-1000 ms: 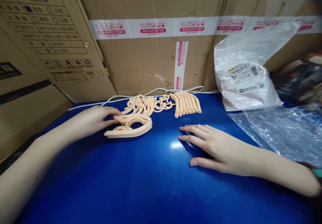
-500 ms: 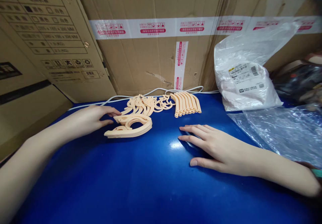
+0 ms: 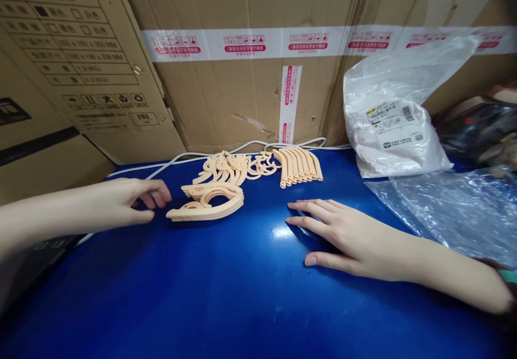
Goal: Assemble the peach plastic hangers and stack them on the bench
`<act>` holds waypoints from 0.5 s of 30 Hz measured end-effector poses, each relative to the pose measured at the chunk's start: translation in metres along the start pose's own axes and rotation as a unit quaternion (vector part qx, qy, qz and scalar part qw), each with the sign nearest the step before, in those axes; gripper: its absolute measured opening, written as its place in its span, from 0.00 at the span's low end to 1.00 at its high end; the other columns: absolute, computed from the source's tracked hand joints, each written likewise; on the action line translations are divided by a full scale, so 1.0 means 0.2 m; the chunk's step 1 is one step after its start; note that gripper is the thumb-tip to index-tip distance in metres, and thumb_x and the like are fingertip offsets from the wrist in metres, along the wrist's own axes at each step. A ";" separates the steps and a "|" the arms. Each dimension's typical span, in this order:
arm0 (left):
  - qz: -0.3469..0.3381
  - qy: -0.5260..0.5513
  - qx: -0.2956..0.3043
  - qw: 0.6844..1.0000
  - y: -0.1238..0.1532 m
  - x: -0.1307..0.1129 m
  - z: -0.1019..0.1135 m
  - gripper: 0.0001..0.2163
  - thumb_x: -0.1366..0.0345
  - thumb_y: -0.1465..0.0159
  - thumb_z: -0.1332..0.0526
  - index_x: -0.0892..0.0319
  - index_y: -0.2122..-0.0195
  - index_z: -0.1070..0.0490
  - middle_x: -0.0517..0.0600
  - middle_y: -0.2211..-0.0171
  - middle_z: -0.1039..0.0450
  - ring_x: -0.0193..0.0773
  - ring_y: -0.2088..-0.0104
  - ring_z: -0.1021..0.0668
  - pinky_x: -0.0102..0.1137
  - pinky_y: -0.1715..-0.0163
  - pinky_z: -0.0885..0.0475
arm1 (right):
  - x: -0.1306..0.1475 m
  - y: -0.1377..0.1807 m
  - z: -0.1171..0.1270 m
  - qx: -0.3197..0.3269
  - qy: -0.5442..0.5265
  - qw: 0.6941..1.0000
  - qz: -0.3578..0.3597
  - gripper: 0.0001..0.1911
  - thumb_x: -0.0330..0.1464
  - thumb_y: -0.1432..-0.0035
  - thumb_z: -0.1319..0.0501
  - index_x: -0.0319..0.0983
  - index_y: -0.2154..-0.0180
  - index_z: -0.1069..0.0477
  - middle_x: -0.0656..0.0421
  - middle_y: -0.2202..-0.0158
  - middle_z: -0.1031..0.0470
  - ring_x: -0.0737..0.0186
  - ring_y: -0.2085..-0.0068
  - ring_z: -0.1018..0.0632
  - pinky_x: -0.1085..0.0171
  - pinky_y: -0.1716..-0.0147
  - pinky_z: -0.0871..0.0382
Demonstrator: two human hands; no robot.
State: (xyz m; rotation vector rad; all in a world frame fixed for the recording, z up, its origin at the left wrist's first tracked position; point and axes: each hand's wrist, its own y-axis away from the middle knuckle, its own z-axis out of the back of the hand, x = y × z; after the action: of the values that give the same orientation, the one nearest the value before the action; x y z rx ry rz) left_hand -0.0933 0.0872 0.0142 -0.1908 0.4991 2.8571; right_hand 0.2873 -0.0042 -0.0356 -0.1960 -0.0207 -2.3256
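My left hand (image 3: 131, 200) hangs empty just left of a small stack of beige plastic folding hangers (image 3: 220, 212), its fingers loosely curled and apart from the thumb. A gap separates the fingertips from the stack. Behind the stack lies a loose pile of curved beige hanger arms (image 3: 226, 169). Small hanger hooks (image 3: 260, 166) lie beside that pile. Further right, several matching arms form a neat row (image 3: 299, 166). My right hand (image 3: 343, 235) lies palm down with spread fingers on the blue tabletop (image 3: 226, 289), holding nothing.
A tall cardboard box (image 3: 242, 100) with printed tape stands along the back, and another carton (image 3: 92, 52) at left. White cable (image 3: 177, 159) runs along the table's back. At right are a white plastic bag (image 3: 398, 138) with a label and clear plastic film (image 3: 452, 203).
My left hand has drawn back to the left, away from the hanger stack. The stack stays in place, and my right hand has not moved.
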 end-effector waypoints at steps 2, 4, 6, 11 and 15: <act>-0.018 0.004 0.037 0.999 0.01 0.00 -0.02 0.25 0.50 0.53 0.42 0.57 0.57 0.29 0.51 0.58 0.24 0.45 0.56 0.24 0.33 0.56 0.29 | 0.00 0.00 0.00 -0.003 -0.001 1.000 0.002 0.30 0.49 0.36 0.48 0.38 0.40 0.38 0.46 0.37 0.40 0.47 0.40 0.34 0.46 0.44 0.37; -0.033 -0.009 0.041 0.999 0.01 -0.01 -0.04 0.24 0.50 0.51 0.39 0.58 0.56 0.28 0.51 0.58 0.24 0.46 0.56 0.24 0.34 0.57 0.30 | 0.00 0.00 0.00 -0.006 -0.002 1.000 0.002 0.30 0.49 0.36 0.48 0.38 0.40 0.38 0.46 0.37 0.39 0.47 0.40 0.34 0.46 0.44 0.37; -0.048 -0.012 0.040 0.998 -0.01 -0.01 -0.05 0.22 0.50 0.50 0.37 0.58 0.58 0.26 0.51 0.60 0.23 0.46 0.57 0.24 0.33 0.59 0.30 | 0.00 0.00 0.00 -0.013 -0.003 1.000 0.005 0.30 0.48 0.36 0.47 0.38 0.40 0.38 0.46 0.38 0.39 0.47 0.41 0.33 0.46 0.44 0.37; -0.060 -0.026 0.030 0.997 -0.03 -0.02 -0.05 0.18 0.51 0.47 0.38 0.56 0.60 0.24 0.49 0.62 0.23 0.45 0.61 0.23 0.31 0.63 0.32 | 0.00 0.00 0.00 -0.007 0.005 1.000 0.009 0.30 0.48 0.36 0.48 0.38 0.40 0.38 0.45 0.38 0.39 0.47 0.40 0.34 0.46 0.44 0.37; -0.069 -0.039 0.035 0.996 -0.03 -0.03 -0.04 0.17 0.51 0.46 0.40 0.56 0.62 0.22 0.49 0.64 0.22 0.44 0.62 0.23 0.30 0.66 0.33 | 0.00 0.00 0.00 -0.003 0.005 1.000 0.007 0.30 0.49 0.36 0.49 0.38 0.40 0.38 0.45 0.37 0.40 0.47 0.41 0.33 0.46 0.44 0.37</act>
State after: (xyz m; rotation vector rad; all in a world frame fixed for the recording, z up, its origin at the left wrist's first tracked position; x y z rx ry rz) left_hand -0.0859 0.0893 0.0061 -0.0965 0.5480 2.6961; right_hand 0.2871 -0.0041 -0.0349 -0.1864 -0.0066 -2.3129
